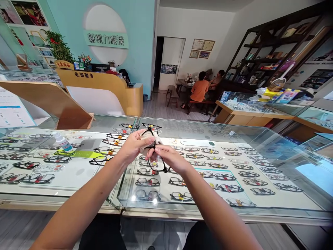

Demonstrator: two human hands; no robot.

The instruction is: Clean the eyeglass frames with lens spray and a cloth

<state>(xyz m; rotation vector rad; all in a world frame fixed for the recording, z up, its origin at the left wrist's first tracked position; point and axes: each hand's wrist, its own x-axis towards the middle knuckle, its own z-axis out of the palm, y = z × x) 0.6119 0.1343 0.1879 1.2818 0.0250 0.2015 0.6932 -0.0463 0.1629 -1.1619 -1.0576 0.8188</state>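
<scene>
Above the glass counter, both my hands hold one pair of black-framed eyeglasses (164,168). My left hand (135,144) pinches the upper lens through a pale cloth (145,149), thumb on the near side. On the lower part of the frame, near the bridge, the fingers of my right hand (170,157) are closed; the other lens hangs below them. Part of the frame is hidden behind my fingers. Several black eyeglasses (102,150) lie on the glass top left of my hands. Farther left, a small white bottle (62,141) with a blue label stands on the counter.
Rows of eyeglasses (231,188) lie inside the glass display case (260,130). A wooden stand (49,99) sits at the left. Behind are a yellow reception desk (104,83), people seated at a table, including a person in orange (199,91), and another display counter (247,113).
</scene>
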